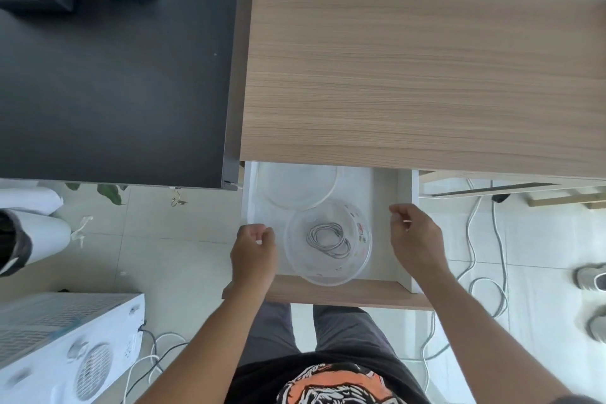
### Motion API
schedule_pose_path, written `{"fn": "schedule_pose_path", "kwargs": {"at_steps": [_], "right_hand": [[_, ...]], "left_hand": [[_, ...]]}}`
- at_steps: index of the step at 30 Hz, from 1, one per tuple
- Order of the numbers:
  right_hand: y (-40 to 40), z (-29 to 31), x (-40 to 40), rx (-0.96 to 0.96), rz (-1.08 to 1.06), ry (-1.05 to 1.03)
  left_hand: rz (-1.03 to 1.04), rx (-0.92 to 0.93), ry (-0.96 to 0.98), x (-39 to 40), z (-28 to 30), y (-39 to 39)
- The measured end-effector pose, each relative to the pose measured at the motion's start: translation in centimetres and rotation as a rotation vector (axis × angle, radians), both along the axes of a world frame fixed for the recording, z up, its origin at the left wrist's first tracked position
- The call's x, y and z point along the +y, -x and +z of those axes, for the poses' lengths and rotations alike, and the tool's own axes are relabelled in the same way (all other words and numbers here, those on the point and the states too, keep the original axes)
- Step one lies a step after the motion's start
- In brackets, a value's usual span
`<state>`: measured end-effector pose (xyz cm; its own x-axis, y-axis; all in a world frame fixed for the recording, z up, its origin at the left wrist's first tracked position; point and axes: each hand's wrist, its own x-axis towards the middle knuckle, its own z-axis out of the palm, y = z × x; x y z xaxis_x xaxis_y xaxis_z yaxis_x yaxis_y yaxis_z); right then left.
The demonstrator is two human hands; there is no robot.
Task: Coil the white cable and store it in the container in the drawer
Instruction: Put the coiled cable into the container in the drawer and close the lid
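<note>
The white cable (329, 240) lies coiled inside a clear round plastic container (328, 277) that sits in the open white drawer (383, 187) under the wooden desk. My left hand (254, 256) hovers just left of the container with fingers loosely curled, holding nothing. My right hand (416, 239) is to the container's right, near the drawer's right wall, fingers also loosely curled and empty. Neither hand touches the container. A clear round lid (296, 184) lies in the drawer behind the container.
The wooden desk top (426, 75) overhangs the drawer's back half. A black desk (114, 92) stands to the left. A white appliance (65, 348) sits on the floor at lower left. Loose cables (482, 285) and shoes (592, 277) lie on the floor at right.
</note>
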<state>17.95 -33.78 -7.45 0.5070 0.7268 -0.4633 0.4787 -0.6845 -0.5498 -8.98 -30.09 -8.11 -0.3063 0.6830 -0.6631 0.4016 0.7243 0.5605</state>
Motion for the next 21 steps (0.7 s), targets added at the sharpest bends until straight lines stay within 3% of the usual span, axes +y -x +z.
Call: {"fn": "schedule_pose_path", "kwargs": {"at_steps": [4, 10, 16, 21], "right_hand": [[0.7, -0.4, 0.1, 0.080, 0.085, 0.134], [3.4, -0.9, 5.0, 0.098, 0.074, 0.029], [5.6, -3.7, 11.1, 0.450, -0.177, 0.107], [5.3, -3.4, 10.3, 0.380, -0.208, 0.068]], "left_hand": [[-0.001, -0.047, 0.103, 2.0, -1.0, 0.0], [0.197, -0.179, 0.196, 4.5, -3.2, -0.8], [0.264, -0.192, 0.138, 5.3, -4.5, -1.6], [0.253, -0.215, 0.102, 4.6, -4.3, -2.0]]}}
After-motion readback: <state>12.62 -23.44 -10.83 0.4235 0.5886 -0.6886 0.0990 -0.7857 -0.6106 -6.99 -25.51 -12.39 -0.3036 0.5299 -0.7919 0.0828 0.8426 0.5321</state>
